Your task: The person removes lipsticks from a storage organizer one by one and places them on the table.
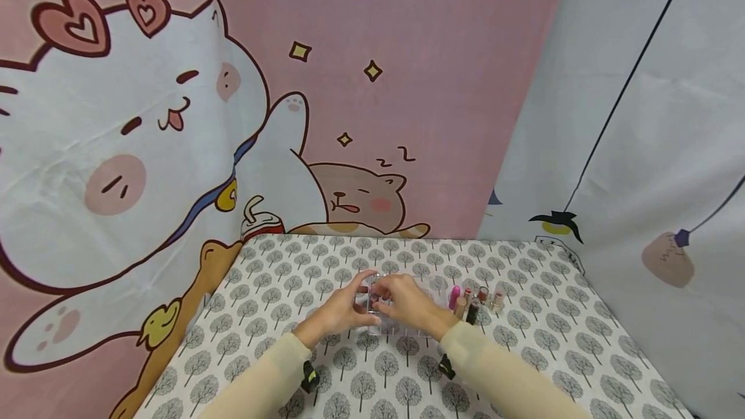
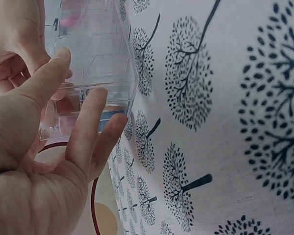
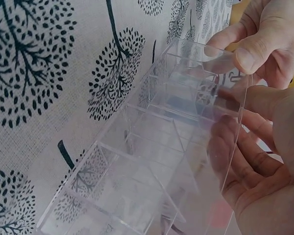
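Note:
A clear plastic organizer (image 3: 137, 161) with divided compartments lies on the patterned cloth, its long body running to the right in the head view. My left hand (image 1: 340, 309) grips its left end, thumb on the near side and fingers on the far side. My right hand (image 1: 407, 301) reaches over that same end, fingers curled at the end compartment. There the right fingertips pinch a small palette (image 2: 68, 104) with reddish-brown and pink squares, seen through the clear wall. Something blue (image 2: 111, 112) shows beside it. Glare and the fingers hide part of the palette.
Right of the organizer stand several lipsticks and tubes, among them a bright pink one (image 1: 454, 297), a black one (image 1: 473, 310) and a pale pink-gold one (image 1: 497, 301). A tree-print cloth (image 1: 384, 399) covers the table. Behind it hangs a cartoon backdrop (image 1: 442, 115).

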Available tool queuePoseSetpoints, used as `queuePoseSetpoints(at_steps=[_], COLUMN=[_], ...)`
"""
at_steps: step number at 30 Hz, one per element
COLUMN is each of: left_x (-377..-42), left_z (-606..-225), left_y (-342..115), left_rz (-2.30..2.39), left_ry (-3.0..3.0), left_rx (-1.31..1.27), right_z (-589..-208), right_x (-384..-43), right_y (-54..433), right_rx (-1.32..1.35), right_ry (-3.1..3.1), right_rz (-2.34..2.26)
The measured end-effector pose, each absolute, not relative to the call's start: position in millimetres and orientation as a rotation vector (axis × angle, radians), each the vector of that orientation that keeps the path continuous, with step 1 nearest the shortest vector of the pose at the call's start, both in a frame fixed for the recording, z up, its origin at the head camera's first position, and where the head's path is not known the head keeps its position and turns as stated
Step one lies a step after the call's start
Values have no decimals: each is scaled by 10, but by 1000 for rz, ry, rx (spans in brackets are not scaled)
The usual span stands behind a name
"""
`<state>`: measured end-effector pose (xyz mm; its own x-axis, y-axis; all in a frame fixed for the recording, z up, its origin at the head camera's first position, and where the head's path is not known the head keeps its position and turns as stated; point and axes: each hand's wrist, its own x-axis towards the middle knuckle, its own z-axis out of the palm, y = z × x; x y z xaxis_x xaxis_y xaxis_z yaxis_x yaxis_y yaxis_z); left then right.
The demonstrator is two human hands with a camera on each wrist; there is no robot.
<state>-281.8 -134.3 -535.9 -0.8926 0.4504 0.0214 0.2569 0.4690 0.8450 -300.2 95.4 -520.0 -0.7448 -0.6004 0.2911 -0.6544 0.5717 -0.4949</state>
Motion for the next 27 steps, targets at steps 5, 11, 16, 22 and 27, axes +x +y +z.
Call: queuePoseSetpoints(at_steps=[5,11,16,22,27], left_x=[-2833,-2836,-2829,-2825,-2821], left_z=[-5370,-5394,-5387,-5368,-5371], left_y=[-1350,-1351,-1350,-1345,-1345], left_rz=[1384,1385,1393,1406,1401], left_ry=[2517,2516,2511,2504,2504], left_rx=[625,639,636,637,642], right_z=[-5225,-5249,-5245,-5226,-5221], right_x=[-3027,-3039,-3032,-3028,-3025], right_y=[917,913,910,914,925], right_rx=[1082,1063,1063,1058,1035], right_ry=[-2665,-2652,-2654,-2669,-2688], right_rz=[879,836,847,874,888])
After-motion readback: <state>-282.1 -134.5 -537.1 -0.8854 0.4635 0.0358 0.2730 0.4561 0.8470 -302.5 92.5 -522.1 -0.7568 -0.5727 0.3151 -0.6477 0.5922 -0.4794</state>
